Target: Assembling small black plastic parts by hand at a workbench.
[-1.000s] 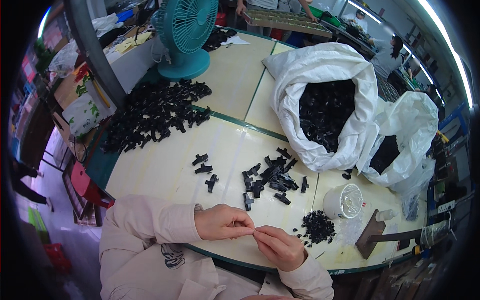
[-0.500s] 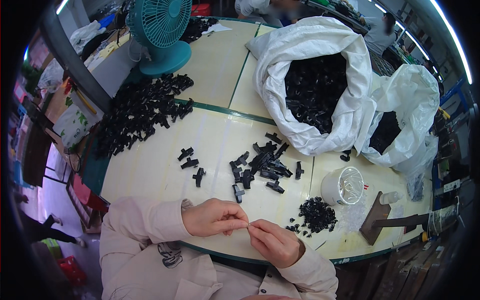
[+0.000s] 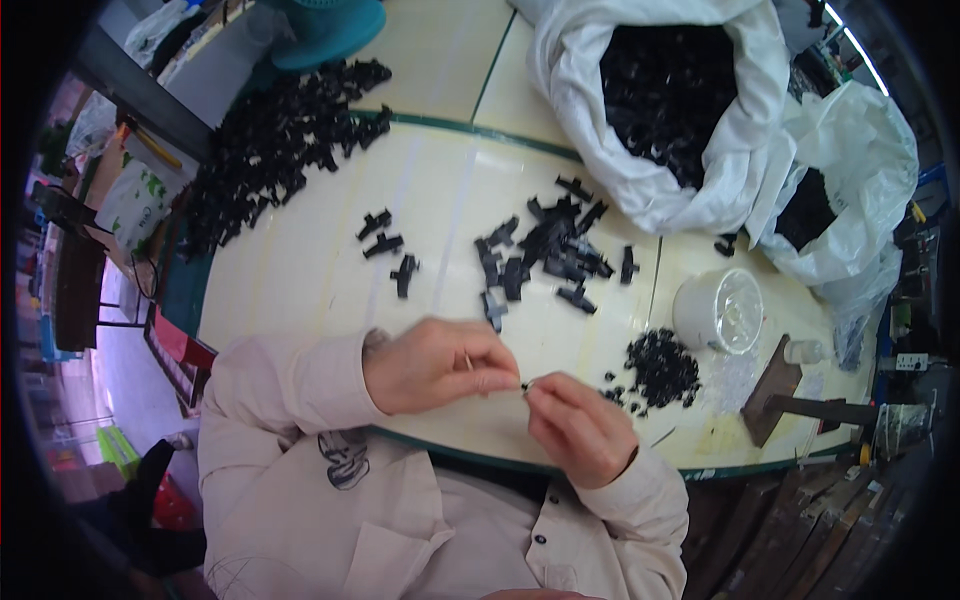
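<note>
My left hand [image 3: 440,368] and my right hand [image 3: 582,428] meet fingertip to fingertip over the table's near edge. Both are closed in a pinch. A tiny black part [image 3: 525,387] shows at my right fingertips; the left fingertips touch or nearly touch it, and whether they grip anything is hidden. Right of my right hand lies a heap of small black parts [image 3: 663,370]. Beyond the hands is a loose pile of black clip-like plastic pieces [image 3: 550,245], with a few similar pieces [image 3: 404,275] to its left.
A large heap of black pieces [image 3: 290,140] covers the far left, below a teal fan base [image 3: 325,35]. Two white sacks [image 3: 690,205] [image 3: 860,230] of black parts stand far right. Nearer are a white tub [image 3: 690,312], a small bottle [image 3: 803,352] and a metal bench tool [image 3: 768,395].
The view has tilted down, so the table sits higher in it. My hands remain together in a pinch, and a small dark part now shows between the fingertips.
</note>
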Motion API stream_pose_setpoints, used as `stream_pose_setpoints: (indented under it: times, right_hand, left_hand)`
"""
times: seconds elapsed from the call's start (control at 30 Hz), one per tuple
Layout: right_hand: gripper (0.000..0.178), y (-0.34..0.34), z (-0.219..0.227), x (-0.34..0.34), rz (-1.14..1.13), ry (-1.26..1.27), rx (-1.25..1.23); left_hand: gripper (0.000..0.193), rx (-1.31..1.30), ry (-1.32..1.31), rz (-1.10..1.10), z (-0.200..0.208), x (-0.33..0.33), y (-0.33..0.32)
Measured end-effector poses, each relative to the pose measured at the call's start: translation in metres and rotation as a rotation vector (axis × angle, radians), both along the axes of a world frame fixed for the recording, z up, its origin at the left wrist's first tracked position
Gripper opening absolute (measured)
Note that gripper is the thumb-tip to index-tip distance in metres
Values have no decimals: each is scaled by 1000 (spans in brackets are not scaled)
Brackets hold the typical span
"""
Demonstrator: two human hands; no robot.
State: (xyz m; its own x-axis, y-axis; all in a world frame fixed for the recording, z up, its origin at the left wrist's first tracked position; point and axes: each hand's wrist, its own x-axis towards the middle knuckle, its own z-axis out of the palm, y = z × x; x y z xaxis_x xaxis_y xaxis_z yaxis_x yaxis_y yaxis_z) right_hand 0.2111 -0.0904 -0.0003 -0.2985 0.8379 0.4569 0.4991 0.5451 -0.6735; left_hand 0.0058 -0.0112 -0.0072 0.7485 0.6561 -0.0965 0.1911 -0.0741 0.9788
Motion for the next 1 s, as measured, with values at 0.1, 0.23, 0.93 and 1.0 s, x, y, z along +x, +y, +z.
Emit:
stream_pose_setpoints:
  times: [0.1,0.23,0.93,1.0]
  right_hand:
    - [25,0,1,16,-211,50,46]
    - [26,-6,-5,47,-486,118,89]
    - [10,9,12,122,-853,-285,169]
    - [13,11,11,126,-826,-369,190]
  left_hand:
    - [17,560,147,408,14,-2,20]
    - [17,914,313,391,11,-9,42]
    - [14,-388,-37,340,15,21,13]
    - [15,-423,-26,255,13,17,18]
